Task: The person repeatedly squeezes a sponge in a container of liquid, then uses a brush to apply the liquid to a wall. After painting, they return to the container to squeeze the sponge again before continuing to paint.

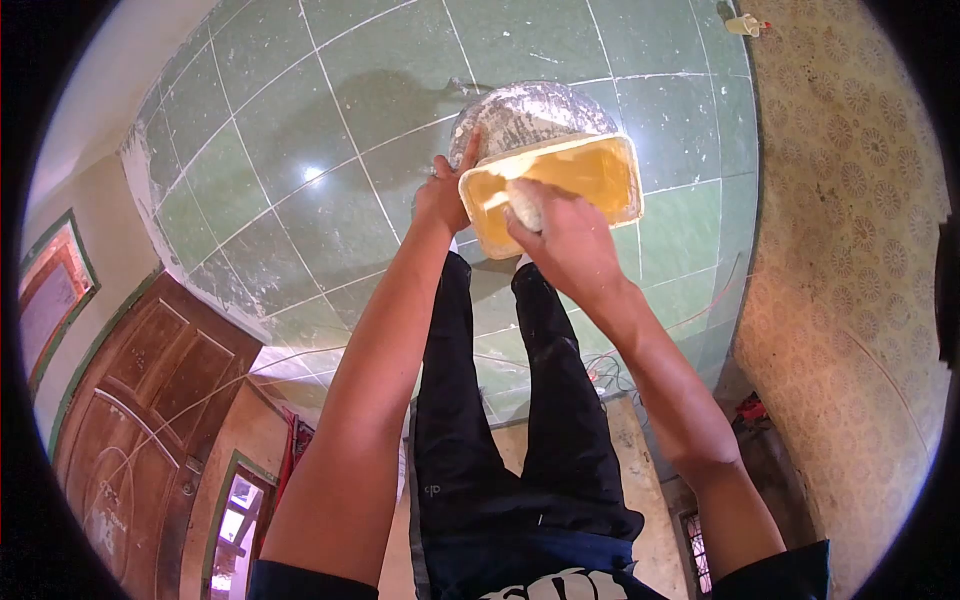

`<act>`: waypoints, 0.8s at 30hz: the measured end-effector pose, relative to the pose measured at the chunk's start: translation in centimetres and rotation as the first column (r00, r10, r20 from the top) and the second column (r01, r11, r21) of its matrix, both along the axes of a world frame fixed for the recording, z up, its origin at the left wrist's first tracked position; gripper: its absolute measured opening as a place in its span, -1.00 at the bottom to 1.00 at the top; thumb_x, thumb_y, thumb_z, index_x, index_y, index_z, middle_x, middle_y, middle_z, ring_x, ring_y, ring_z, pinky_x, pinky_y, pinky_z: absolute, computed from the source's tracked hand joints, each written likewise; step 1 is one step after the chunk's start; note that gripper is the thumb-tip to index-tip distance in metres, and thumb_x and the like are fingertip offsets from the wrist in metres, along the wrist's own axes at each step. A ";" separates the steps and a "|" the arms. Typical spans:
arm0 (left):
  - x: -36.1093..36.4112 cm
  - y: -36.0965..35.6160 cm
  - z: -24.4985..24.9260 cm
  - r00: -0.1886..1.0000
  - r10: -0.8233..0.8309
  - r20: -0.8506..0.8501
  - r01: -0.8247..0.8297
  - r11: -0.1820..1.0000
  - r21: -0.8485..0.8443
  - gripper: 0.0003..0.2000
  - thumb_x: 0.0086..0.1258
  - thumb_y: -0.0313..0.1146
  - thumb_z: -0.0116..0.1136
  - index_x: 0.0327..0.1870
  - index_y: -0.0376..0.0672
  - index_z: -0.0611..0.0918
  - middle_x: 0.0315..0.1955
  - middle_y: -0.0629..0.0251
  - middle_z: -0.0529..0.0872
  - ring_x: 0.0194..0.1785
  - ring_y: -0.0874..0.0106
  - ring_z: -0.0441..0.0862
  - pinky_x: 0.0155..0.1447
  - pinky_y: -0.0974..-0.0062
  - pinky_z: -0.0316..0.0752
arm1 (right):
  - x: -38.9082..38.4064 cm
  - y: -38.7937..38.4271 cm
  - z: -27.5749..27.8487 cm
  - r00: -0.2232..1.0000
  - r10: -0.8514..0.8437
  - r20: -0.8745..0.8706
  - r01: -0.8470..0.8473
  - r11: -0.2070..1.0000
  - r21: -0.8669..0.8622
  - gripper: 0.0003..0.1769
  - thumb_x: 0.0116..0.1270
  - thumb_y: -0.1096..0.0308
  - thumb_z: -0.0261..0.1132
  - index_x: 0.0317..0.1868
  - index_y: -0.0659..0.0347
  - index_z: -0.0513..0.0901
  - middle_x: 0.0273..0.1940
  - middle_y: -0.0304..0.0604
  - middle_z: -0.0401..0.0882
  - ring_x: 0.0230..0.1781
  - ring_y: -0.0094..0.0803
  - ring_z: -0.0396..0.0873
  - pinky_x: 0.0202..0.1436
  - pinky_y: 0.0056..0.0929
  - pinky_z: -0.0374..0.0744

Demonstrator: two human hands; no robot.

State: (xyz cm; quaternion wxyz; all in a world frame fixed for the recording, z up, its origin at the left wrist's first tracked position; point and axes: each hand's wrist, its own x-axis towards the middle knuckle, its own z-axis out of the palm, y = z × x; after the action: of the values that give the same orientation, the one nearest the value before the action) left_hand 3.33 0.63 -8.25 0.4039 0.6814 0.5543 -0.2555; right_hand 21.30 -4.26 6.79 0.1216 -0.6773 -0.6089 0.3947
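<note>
You are holding your left hand point(445, 197) against a yellow tub point(605, 180) above the tiled floor point(685, 245), its fingers spreading apart; your right hand point(572, 235) is clamping its fingers on a whitish lump point(526, 206) inside. The tub is partly blocking a stained basin point(535, 110); cables point(608, 376) are trailing beside your right leg point(560, 400).

Likely home room: panelled wooden door point(135, 358), green-framed window point(60, 280), green tiles point(270, 190) with white smears, flower-patterned surface point(850, 210) alongside.
</note>
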 end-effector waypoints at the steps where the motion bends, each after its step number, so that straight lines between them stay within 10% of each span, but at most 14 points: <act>1: -0.1 -0.2 -0.1 1.000 -0.005 0.001 0.005 1.000 0.015 0.18 0.43 -0.13 0.39 0.74 0.63 -0.41 0.37 -0.20 0.44 0.24 -0.18 0.74 0.24 -0.07 0.69 | -0.1 -0.5 0.0 1.000 -0.001 -0.001 0.001 1.000 -0.001 -0.67 0.42 0.19 0.39 -0.01 0.30 0.65 -0.12 0.19 0.76 -0.05 0.18 0.74 0.03 0.09 0.67; 18: 0.4 0.2 -0.8 0.999 -0.008 -0.046 0.006 0.999 -0.050 0.26 0.39 -0.10 0.45 0.71 0.64 -0.47 0.43 -0.16 0.39 0.30 -0.15 0.71 0.32 -0.11 0.66 | 6.7 0.6 1.9 0.978 -0.025 0.207 0.061 0.984 -0.168 -0.61 0.47 0.10 0.36 0.09 0.22 0.76 -0.21 0.22 0.78 -0.10 0.22 0.75 0.01 0.10 0.68; 24: 0.3 0.1 -1.2 0.999 -0.007 -0.039 0.005 0.999 -0.034 0.27 0.38 -0.07 0.46 0.71 0.65 -0.49 0.45 -0.15 0.37 0.32 -0.14 0.70 0.33 -0.12 0.66 | 6.9 1.0 0.5 0.966 -0.088 0.244 0.077 0.995 0.055 -0.63 0.49 0.16 0.34 0.13 0.23 0.72 -0.10 0.25 0.76 -0.09 0.21 0.75 -0.01 0.10 0.68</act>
State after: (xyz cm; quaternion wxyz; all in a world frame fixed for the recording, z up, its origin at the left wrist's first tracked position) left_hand 3.68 0.70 -9.46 0.4037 0.6709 0.5557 -0.2796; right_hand 28.17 -3.30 7.32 0.0768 -0.7429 -0.5994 0.2881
